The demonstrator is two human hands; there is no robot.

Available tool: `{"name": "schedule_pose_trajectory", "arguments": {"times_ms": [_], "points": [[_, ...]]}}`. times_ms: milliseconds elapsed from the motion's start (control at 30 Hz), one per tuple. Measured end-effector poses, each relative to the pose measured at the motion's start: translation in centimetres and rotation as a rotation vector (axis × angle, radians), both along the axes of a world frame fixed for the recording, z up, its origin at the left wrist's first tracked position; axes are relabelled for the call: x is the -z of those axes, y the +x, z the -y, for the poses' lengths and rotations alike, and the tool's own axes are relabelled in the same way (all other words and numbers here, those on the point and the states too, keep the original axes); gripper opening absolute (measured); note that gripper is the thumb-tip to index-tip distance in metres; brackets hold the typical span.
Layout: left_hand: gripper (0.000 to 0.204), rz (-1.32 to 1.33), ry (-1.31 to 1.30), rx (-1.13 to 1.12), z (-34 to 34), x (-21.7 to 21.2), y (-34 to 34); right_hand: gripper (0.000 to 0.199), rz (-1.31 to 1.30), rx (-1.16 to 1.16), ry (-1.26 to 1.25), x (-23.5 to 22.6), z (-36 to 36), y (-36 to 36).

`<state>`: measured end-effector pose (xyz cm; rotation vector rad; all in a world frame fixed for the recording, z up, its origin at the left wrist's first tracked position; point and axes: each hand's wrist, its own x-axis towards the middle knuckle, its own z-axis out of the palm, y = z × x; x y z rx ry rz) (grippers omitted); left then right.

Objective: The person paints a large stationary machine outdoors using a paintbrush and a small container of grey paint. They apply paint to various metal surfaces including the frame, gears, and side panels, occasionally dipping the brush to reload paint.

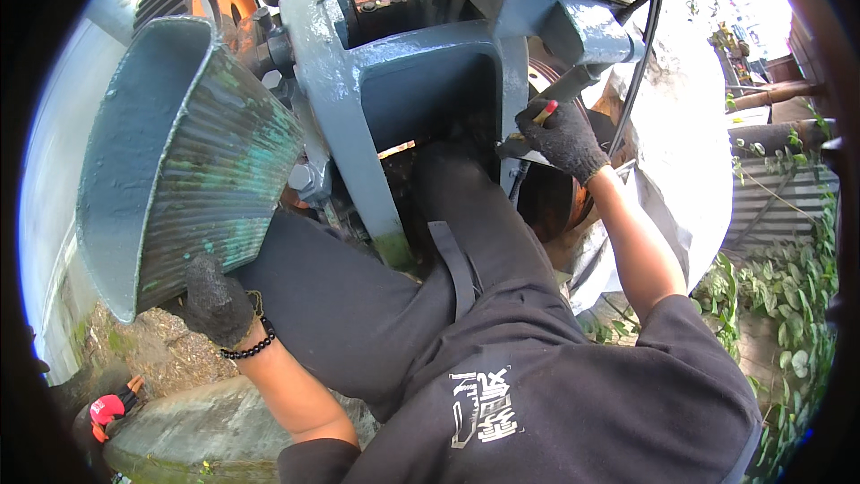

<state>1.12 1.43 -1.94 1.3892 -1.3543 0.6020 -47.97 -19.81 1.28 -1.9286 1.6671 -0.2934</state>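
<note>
1 scraper (pixel 530 152) beside a grey-painted machine frame (pixel 343 116), head view.
Right gloved hand (pixel 566 138): closed on the scraper, its red-tipped handle (pixel 546 112) projecting upward. Left gloved hand (pixel 218 303): fingers at the lower edge of the ribbed, green-streaked metal hopper (pixel 219 170); grip cannot be told.

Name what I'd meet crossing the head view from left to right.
Flared ribbed chute → squarish opening in the blue-grey machine frame → gloved right hand → corrugated metal sheet.
</note>
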Motion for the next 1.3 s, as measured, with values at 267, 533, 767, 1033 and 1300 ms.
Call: {"name": "schedule_pose_trajectory", "arguments": {"times_ms": [267, 533, 767, 1033, 1300], "points": [[0.055, -0.179, 0.044, -0.081, -1.0, 1.6, 0.7, 0.02, -0.264, -0.181, -0.141, 0.2, 1.7, 0.2], [0.031, 0.152, 0.02, -0.159, -0.3, -0.2, 0.0, 0.022, -0.229, -0.223, -0.135, 0.7, 2.3, -1.3], [0.032, 0.039, -0.025, -0.124, 0.2, -0.3, -0.7, 0.017, -0.064, -0.14, -0.161, 2.2, 1.9, -1.0], [0.046, 0.029, 0.014, -0.102, 0.2, -0.1, -0.3, 0.019, -0.223, -0.269, -0.291, 3.9, 2.7, -2.6], [0.021, 0.136, 0.09, -0.223, -0.1, -1.1, -0.9, 0.022, 0.003, -0.16, -0.026, 0.6, -0.7, -7.0]]}}
